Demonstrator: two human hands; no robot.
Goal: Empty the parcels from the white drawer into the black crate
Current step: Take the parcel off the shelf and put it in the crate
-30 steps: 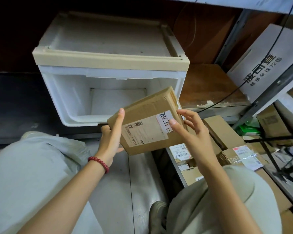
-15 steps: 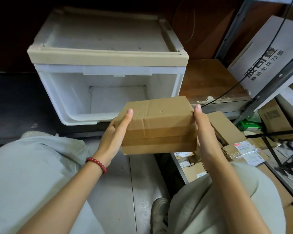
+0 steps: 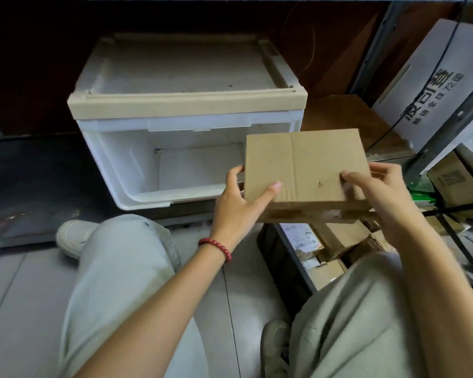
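Observation:
I hold a brown cardboard parcel (image 3: 306, 165) flat in both hands, its plain taped side up. My left hand (image 3: 236, 197) grips its left edge, thumb on top. My right hand (image 3: 377, 197) grips its right edge, thumb on top. The parcel hovers above the black crate (image 3: 281, 257), which sits low at the right and holds several cardboard parcels (image 3: 336, 238). The white drawer (image 3: 115, 165) stands pulled out at the centre left, and the part of its inside that I can see holds no parcels.
My knees in light trousers fill the foreground, with a shoe (image 3: 71, 236) at the left. A metal shelf post (image 3: 448, 126) and a white printed carton (image 3: 432, 85) stand at the right. More boxes (image 3: 453, 181) lie behind the post.
The parcel has turned from its labelled side to its plain side and moved right and down, from in front of the drawer to above the crate.

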